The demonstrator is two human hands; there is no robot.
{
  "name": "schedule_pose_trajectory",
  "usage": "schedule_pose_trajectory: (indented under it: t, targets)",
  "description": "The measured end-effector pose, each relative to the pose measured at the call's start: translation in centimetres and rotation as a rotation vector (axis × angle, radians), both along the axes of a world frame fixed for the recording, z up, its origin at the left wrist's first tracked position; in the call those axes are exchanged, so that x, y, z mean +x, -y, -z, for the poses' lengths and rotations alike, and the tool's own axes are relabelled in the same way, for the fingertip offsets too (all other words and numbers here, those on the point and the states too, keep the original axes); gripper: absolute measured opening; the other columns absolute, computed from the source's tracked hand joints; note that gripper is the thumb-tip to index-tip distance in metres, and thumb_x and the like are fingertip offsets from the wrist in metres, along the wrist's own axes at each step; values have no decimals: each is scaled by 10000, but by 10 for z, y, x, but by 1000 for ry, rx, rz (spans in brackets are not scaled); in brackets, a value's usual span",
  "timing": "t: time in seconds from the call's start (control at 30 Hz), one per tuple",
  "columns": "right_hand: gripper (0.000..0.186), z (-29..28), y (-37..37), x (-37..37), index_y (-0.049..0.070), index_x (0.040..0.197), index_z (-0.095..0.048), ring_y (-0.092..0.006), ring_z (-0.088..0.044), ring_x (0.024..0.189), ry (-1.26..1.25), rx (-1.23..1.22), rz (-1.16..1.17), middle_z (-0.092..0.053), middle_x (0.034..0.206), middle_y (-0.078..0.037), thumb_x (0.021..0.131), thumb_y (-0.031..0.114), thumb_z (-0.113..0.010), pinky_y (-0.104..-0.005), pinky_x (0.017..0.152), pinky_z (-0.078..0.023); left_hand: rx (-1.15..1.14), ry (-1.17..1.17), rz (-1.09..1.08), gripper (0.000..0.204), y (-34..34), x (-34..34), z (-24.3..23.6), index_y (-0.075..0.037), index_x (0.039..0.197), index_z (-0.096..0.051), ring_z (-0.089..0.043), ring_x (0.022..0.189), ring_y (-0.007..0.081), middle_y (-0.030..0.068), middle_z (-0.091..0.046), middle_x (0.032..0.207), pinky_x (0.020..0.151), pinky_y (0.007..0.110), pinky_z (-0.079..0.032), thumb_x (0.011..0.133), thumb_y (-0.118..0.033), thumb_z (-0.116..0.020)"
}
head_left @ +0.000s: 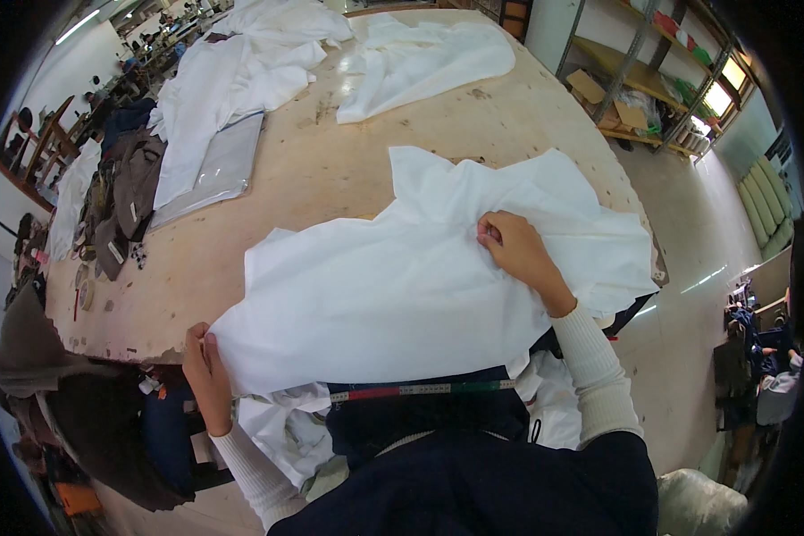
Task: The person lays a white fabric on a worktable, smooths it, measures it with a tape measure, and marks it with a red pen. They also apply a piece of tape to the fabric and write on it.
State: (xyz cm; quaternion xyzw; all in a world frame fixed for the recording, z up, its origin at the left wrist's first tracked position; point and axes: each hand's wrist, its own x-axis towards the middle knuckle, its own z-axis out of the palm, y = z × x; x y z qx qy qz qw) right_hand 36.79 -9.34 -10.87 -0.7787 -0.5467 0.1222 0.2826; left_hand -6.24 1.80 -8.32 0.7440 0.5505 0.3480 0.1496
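Observation:
A white fabric piece [357, 295] lies spread over the near part of the wooden table [330, 170], its front edge reaching my body. At its left corner, my left hand [207, 371] pinches the edge between thumb and fingers. My right hand [514, 250] is closed on the same cloth at the upper right, fingertips pressed together on a gathered fold. Creases run out from that pinch. What lies inside the right fingers, besides cloth, is too small to tell. A tape measure [420, 389] hangs across my front, below the fabric's edge.
More white fabric [429, 62] lies at the table's far side, with a heap [241, 80] at far left beside a clear plastic-wrapped pack [214, 170]. Dark garments [134, 179] and tape rolls [85, 290] sit along the left edge. Metal shelves [643, 71] stand at far right.

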Motion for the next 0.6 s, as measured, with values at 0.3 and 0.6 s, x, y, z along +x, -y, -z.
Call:
schedule_pose_trajectory:
  t: [0.3, 0.6]
  targets:
    - [150, -110, -6, 75, 40, 1013, -464, -427, -555, 791, 316, 559, 94, -569, 850, -218, 947, 170, -433, -425, 705, -441, 711, -157, 243, 226, -99, 24, -99, 23, 993, -608, -588, 965, 338, 190, -612, 1001, 866, 379, -439, 814, -105, -556]
    - [255, -355, 10, 121, -6, 946, -613, -321, -571, 931, 1010, 1252, 311, -620, 960, -183, 901, 234, -541, -392, 834, -418, 1380, -176, -232, 496, -180, 69, -353, -96, 1154, -618, -589, 1038, 358, 170, -622, 1130, 895, 406, -455, 906, -500, -469]
